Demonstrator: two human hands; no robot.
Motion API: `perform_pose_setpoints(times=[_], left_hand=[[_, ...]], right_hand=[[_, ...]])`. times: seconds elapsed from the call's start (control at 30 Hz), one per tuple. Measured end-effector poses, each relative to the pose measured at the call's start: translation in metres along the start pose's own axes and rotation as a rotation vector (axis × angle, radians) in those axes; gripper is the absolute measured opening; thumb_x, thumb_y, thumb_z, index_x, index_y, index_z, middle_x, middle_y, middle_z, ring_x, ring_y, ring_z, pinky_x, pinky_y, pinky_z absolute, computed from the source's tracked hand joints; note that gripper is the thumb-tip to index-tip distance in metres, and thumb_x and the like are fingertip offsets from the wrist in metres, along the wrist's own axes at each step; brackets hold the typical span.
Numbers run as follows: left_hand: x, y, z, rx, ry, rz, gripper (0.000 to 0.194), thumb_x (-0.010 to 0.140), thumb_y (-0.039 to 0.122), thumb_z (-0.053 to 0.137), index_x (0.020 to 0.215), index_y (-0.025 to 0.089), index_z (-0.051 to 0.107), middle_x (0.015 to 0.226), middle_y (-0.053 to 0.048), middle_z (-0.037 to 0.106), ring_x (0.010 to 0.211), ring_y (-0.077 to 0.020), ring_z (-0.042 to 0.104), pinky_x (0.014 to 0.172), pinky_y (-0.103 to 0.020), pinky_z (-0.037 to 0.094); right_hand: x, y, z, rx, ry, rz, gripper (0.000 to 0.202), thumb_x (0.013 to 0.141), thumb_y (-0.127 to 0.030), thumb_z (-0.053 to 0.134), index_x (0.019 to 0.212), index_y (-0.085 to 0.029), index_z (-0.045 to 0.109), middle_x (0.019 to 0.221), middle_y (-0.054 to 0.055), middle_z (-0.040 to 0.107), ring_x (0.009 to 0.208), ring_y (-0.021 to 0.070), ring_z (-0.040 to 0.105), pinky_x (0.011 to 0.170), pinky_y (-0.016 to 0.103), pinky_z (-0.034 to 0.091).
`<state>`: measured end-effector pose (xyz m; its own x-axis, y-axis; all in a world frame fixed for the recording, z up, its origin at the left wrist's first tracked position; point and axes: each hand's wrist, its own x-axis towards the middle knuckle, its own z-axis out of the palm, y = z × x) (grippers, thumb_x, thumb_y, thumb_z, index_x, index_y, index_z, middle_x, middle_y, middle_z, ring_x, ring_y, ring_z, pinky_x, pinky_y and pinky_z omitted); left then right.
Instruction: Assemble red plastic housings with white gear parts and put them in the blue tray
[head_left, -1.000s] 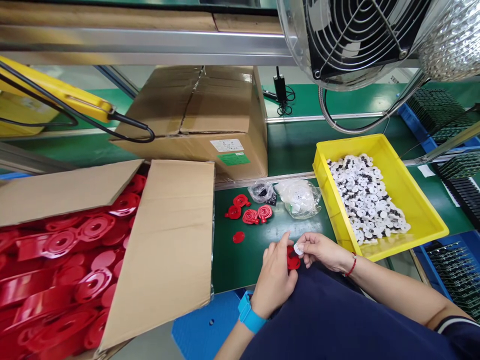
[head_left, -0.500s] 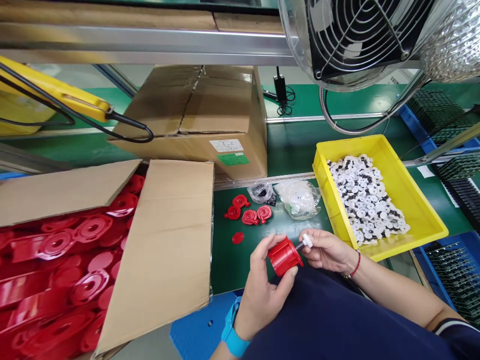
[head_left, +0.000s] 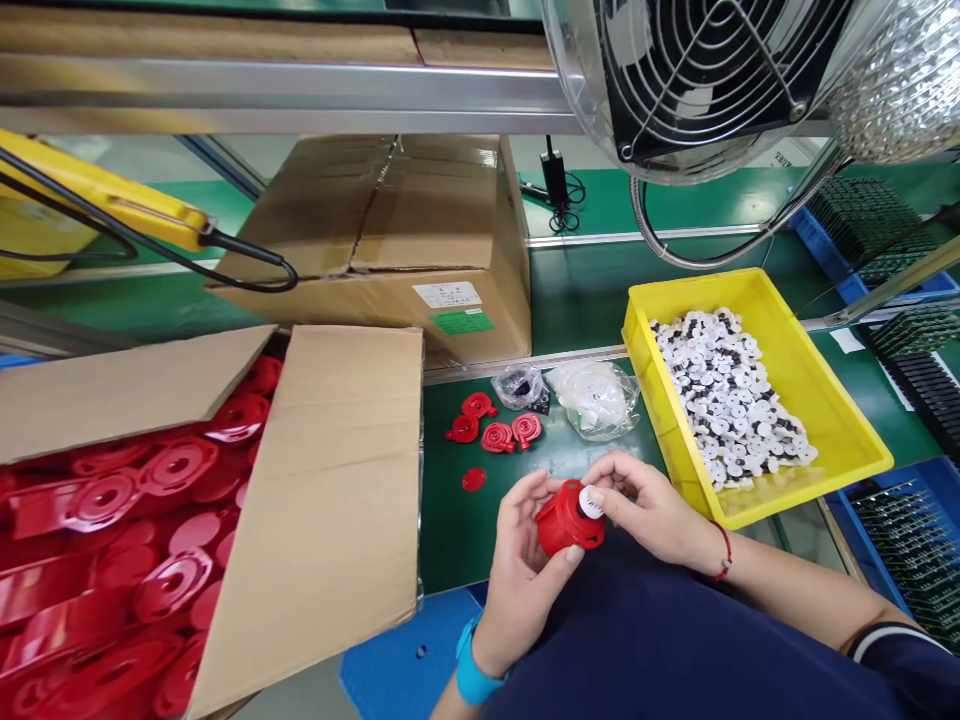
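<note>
My left hand is wrapped round a red plastic housing, held tilted above the bench edge with its flanged end to the right. At that end sits a white plastic cap with a dark stem, the stem partly inside the housing's opening. The thumb and fingers of my right hand pinch the white cap. On the green bench beyond my hands lie several loose red round parts and one flat red disc.
At left stands an open carton full of red housings. A yellow bin of white-and-black parts is at right. Clear plastic bags lie between them. A closed carton stands behind; a fan hangs overhead.
My right hand has moved the white cap leftward against the housing, and its dark stem has gone into the opening. The housing has turned so its flanged end shows more.
</note>
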<state>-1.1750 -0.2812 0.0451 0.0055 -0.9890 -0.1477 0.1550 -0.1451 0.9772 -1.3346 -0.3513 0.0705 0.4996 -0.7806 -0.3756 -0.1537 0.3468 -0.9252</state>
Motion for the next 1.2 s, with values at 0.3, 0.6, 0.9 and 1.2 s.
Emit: perform_pose_setpoints(times=[0.3,0.6,0.9,1.2], left_hand=[[0.0,0.0,0.0,-0.028,-0.005,0.038,0.051,0.082,0.02,0.06,0.128,0.03,0.039,0.117,-0.004,0.046,0.109,-0.0073,0.05,0.092,-0.015,0.044],[0.001,0.008,-0.003,-0.543,-0.122,-0.149,0.056,0.074,0.033,0.069,0.124,0.031,0.046,0.114,-0.004,0.05,0.099,-0.0111,0.055,0.085,-0.019,0.048],[0.002,0.018,-0.001,-0.748,-0.166,-0.267,0.059,0.061,0.033,0.076,0.115,0.032,0.053,0.101,-0.003,0.051,0.081,-0.0129,0.058,0.066,-0.021,0.052],[0.004,0.022,0.001,-0.867,-0.258,-0.224,0.054,0.065,0.024,0.073,0.115,0.03,0.054,0.099,-0.002,0.053,0.082,-0.0099,0.057,0.071,-0.018,0.051]], right_hand=[[0.003,-0.004,-0.004,-0.039,-0.062,0.003,0.028,0.08,-0.038,0.057,0.086,-0.011,0.055,0.079,0.002,0.047,0.068,0.0062,0.042,0.062,0.02,0.036],[-0.012,-0.022,-0.003,-0.115,-0.123,-0.244,0.026,0.086,-0.036,0.052,0.097,-0.014,0.062,0.082,0.003,0.047,0.074,0.0072,0.046,0.069,0.021,0.039],[-0.019,-0.037,-0.001,-0.314,-0.147,-0.523,0.028,0.083,-0.022,0.057,0.109,-0.014,0.058,0.083,0.003,0.047,0.073,0.0056,0.045,0.064,0.016,0.042],[-0.018,-0.043,0.001,-0.409,-0.179,-0.595,0.026,0.084,-0.023,0.056,0.108,-0.014,0.058,0.082,0.004,0.049,0.078,0.0083,0.045,0.067,0.02,0.041]])
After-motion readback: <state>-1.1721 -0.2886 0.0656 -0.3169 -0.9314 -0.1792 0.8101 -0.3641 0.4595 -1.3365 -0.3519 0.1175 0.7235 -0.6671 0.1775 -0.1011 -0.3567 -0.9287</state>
